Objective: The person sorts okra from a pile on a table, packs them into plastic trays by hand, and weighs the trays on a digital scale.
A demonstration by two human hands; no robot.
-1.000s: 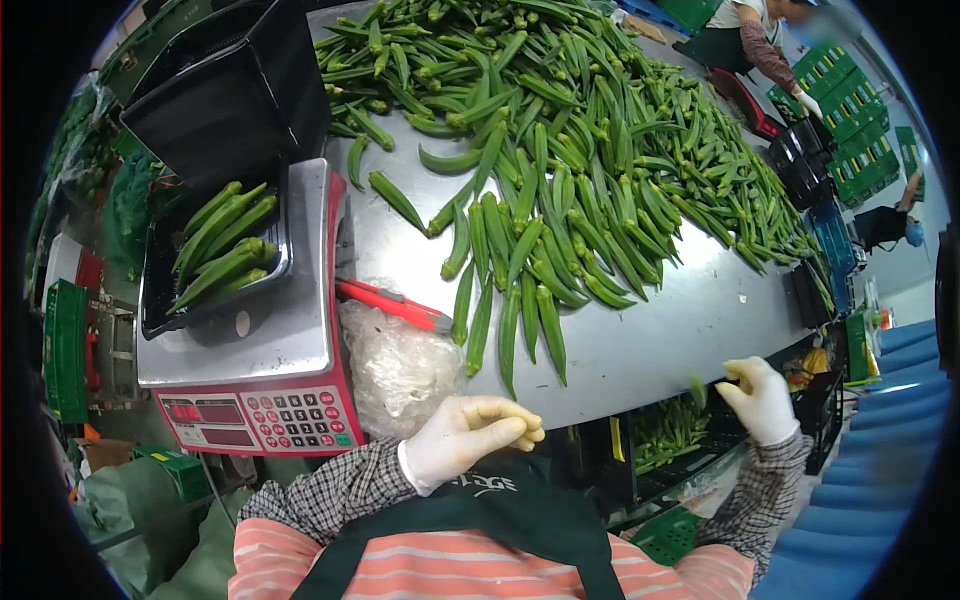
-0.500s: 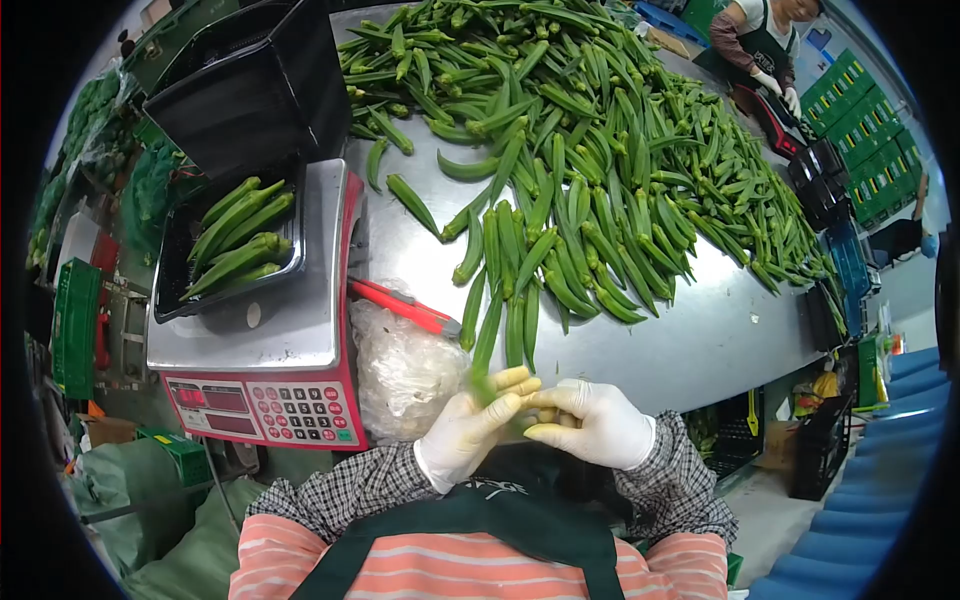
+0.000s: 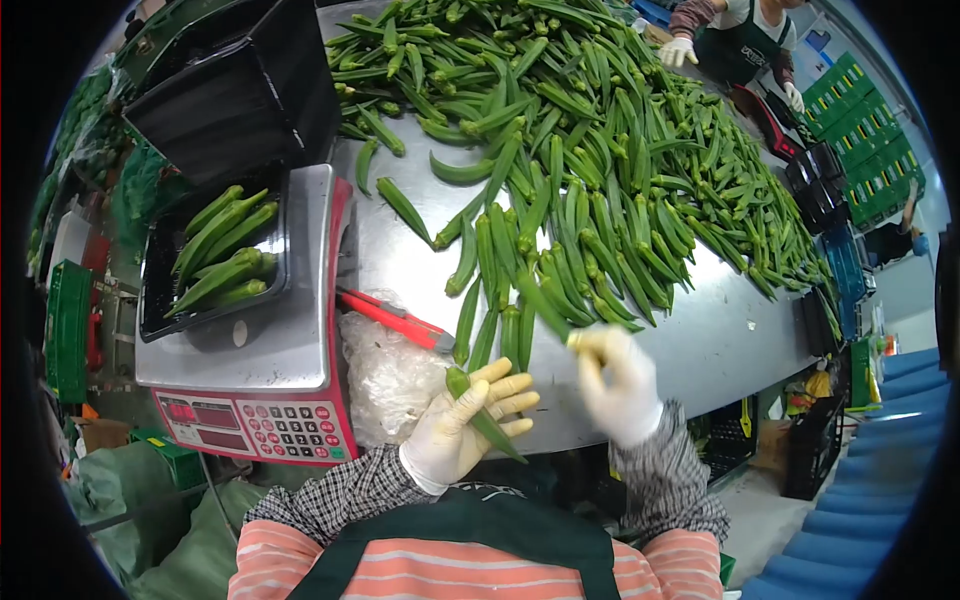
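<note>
My left hand (image 3: 445, 435), in a pale glove, is palm up near the table's front edge. Its thumb presses one okra pod (image 3: 492, 432) across the palm, with the fingers spread out behind it. To the right, my right hand (image 3: 622, 390) is smeared by motion; its fingertips pinch the stem end of another okra pod (image 3: 543, 306) that points up and left. A large heap of okra (image 3: 620, 160) covers the steel table, and a few pods lie just beyond my left hand. Several okra pods (image 3: 228, 240) rest in a black tray (image 3: 283, 262) on the scale.
The red-edged scale (image 3: 305, 378) stands at the left, beside tall black trays (image 3: 235, 95). A red-handled tool (image 3: 395, 318) lies over a clear plastic bag (image 3: 378, 385). At the far right a co-worker (image 3: 740, 45) stands near stacked green crates (image 3: 865, 140).
My hands, close together before, are now apart. The right one has moved right and up with an okra pod; the left palm has opened out under its pod. The co-worker's hand has risen.
</note>
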